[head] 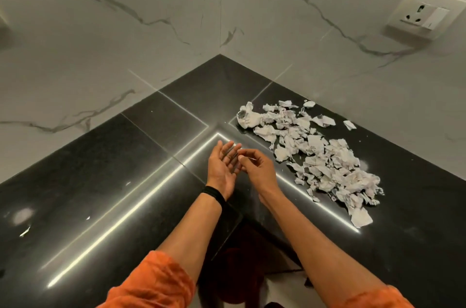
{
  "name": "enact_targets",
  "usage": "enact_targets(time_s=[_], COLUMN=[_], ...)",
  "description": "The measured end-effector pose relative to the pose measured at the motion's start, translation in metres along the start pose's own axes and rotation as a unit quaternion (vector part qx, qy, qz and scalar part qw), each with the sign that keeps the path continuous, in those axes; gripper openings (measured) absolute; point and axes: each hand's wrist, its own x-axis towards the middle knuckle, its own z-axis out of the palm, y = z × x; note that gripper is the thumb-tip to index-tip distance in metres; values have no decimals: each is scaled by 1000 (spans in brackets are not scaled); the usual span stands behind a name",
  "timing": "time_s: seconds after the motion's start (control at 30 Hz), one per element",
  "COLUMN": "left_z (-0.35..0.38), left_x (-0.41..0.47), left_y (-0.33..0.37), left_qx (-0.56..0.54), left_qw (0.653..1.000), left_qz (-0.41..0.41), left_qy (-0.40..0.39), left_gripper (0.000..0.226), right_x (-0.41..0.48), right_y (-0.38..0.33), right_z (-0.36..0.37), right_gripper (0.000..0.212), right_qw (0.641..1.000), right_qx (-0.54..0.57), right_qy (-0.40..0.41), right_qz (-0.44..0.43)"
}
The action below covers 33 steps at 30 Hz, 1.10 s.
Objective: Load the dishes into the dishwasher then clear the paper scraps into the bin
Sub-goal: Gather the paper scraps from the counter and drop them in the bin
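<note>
The left hand [223,169] is being held palm-up, fingers spread, while the right hand [254,169] is being pinched over it, on what cannot be told, left of torn white paper scraps [315,153].

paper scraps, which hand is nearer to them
Right. The right hand is just left of the paper scraps, not touching them. The left hand, palm up, is farther left, on the far side of the right hand from the pile.

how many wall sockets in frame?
1: the wall socket is on the right wall, above the far end of the paper scraps. A cropped pale shape at the picture's left edge may be another; cannot tell.
</note>
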Motion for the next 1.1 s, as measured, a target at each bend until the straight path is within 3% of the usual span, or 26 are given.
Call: enact_targets(time_s=[0.23, 0.37, 0.47, 0.57, 0.73, 0.8, 0.93, 1.03, 1.1], left_z=[17, 30, 40, 44, 42, 41, 39, 37, 34], left_x=[33, 46, 57, 68, 82, 88, 98, 106, 113], left_y=[13, 18, 21, 22, 25, 25, 24, 18, 16], left_qx=[-3, -9, -12, -9, -6, -12, -23, -67, -104], left_qw=[1000, 999, 999, 998, 997, 996, 991, 991, 993], left_qz=[15, 22, 23, 22, 25, 30, 48, 21, -1], left_qy=[18, 35, 49, 57, 68, 82, 125, 117, 61], left_gripper=[47, 46, 45, 43, 40, 37, 41, 50, 58], right_x=[99, 156, 190, 207, 204, 197, 172, 148, 135], right_y=[-14, -21, -17, -6, 13, 19, 17, 14, 12], right_z=[-17, -32, -37, -36, -38, -40, -39, -30, -23], right_gripper=[16, 35, 50, 57, 40, 36, 34, 36, 37], right_qw=[979, 901, 838, 794, 761, 783, 906, 930, 924], right_qx=[-193, -404, -520, -581, -599, -560, -341, -269, -275], right_qy=[21, 4, -21, -39, -42, -29, -3, -34, -71], right_qz=[-68, -158, -165, -173, -245, -268, -251, -250, -256])
